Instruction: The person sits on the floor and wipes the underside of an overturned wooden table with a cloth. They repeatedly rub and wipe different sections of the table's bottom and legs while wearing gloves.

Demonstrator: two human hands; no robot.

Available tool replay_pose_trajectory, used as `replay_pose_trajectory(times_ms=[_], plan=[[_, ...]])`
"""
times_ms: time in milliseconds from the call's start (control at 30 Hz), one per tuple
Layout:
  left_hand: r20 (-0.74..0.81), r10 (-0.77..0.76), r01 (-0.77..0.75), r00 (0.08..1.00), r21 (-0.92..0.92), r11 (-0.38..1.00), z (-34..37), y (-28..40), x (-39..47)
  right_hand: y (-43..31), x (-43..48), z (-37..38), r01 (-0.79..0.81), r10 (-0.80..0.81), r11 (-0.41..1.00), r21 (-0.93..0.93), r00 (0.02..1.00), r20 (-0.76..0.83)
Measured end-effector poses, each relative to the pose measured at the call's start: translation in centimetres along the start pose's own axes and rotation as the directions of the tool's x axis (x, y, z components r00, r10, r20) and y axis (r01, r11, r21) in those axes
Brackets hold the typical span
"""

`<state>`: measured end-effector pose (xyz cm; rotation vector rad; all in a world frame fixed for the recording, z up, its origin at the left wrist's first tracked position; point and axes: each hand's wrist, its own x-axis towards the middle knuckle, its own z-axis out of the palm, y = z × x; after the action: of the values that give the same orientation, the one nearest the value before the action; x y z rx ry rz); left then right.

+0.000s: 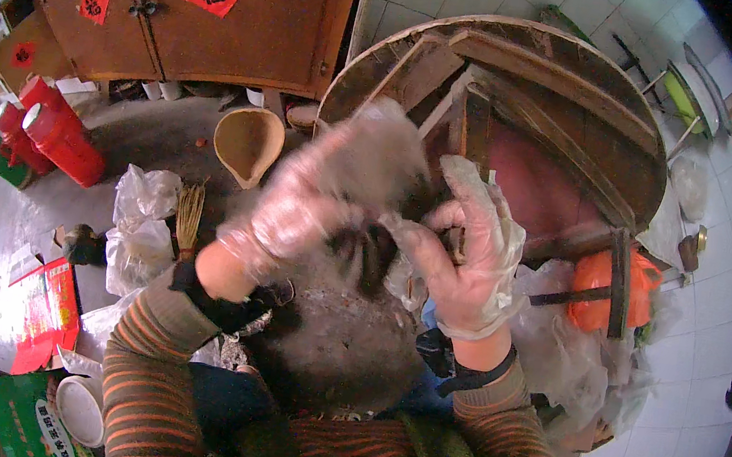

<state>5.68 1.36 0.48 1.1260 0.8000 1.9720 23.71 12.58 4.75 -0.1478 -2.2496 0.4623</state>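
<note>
Both of my hands wear clear plastic gloves. My left hand is blurred and holds a grey-brown thing, too smeared to name. My right hand is close on its right side, with the thumb pointing in towards it and the other fingers raised. Whether its fingertips touch or pinch anything is not clear. Dark, blurred strands or folds hang below, between the two hands. Beneath them is a dark, scuffed surface with small bits on it.
Beyond my hands, a round wooden tabletop shows its framed underside. At left are a gourd scoop, a straw brush, white plastic bags, red vacuum flasks and a red carton. An orange bag lies right.
</note>
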Motion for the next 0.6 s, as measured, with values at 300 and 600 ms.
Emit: replay_pose_trajectory(times_ms=[300, 600], plan=[[-0.001, 0.719, -0.283, 0.695, 0.919, 0.274, -2.4, -2.7, 8.3, -0.4, 0.6, -0.2, 0.134, -0.133, 0.986, -0.094, 0.991, 0.019], [0.043, 0.660, -0.300, 0.750, 0.912, 0.280, -1.3, -12.2, 9.4, -0.4, 0.4, -0.8, 0.297, -0.289, 0.917, -0.265, 0.955, 0.069]])
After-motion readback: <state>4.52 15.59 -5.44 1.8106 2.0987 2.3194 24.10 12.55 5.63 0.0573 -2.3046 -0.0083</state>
